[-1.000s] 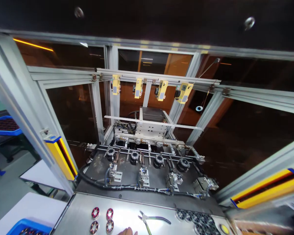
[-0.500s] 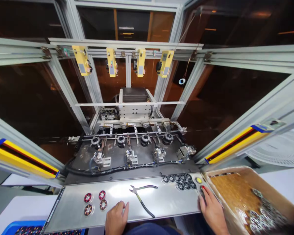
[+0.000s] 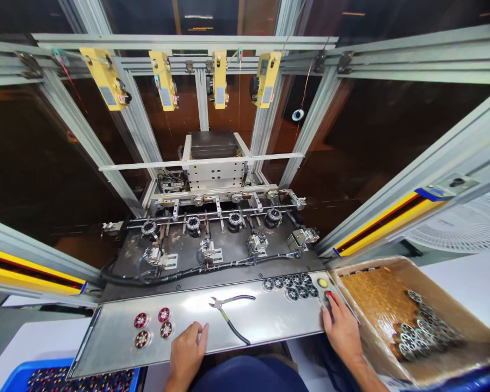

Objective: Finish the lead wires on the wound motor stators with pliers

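My left hand (image 3: 188,348) rests at the front edge of the metal tray (image 3: 118,337), its fingers loosely curled with nothing visible in them. Right of it lies a pair of cutting pliers (image 3: 224,310), handles spread. At the tray's right end my right hand (image 3: 341,326) has its thumb and fingers around a dark part with a red top (image 3: 330,294), mostly hidden by the fingers. A round yellow button (image 3: 322,283) sits just beyond those fingertips. Several bare stator cores (image 3: 292,294) are grouped left of that hand. Several copper-wound stators (image 3: 141,338) lie on the tray's left part.
A cardboard box (image 3: 453,310) with several stator cores stands at the right; a blue bin (image 3: 16,375) of wound stators is low left. Behind the tray is a winding machine (image 3: 212,228) with several stations. Yellow light-curtain bars (image 3: 379,223) flank the opening.
The whole view has shifted, with the scene sitting higher and a little further left. Both hands keep about the same places on the tray, and the laid-out parts have not moved.
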Motion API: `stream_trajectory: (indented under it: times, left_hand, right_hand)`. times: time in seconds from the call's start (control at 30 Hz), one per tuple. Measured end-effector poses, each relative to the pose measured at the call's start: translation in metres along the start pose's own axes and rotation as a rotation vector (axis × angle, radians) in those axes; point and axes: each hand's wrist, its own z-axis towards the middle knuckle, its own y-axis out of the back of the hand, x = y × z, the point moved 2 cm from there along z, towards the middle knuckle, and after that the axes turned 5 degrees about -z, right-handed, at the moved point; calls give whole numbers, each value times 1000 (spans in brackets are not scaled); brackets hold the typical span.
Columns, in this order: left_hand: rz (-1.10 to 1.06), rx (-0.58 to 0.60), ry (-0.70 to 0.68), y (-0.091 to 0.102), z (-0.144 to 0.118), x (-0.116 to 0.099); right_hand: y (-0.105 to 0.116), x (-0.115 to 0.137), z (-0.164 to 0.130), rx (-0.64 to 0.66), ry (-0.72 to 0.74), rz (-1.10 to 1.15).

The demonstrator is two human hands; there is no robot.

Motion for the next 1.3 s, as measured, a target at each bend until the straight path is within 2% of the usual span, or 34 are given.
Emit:
stream_trajectory:
  times: [0.37, 1.3]
  left_hand:
    - [-1, 9, -3, 4, 3, -3]
    - [12, -29, -40, 7, 7, -4]
  right_hand:
    - [1, 2, 0, -11, -49, 47]
    - [2, 4, 1, -33, -46, 39]
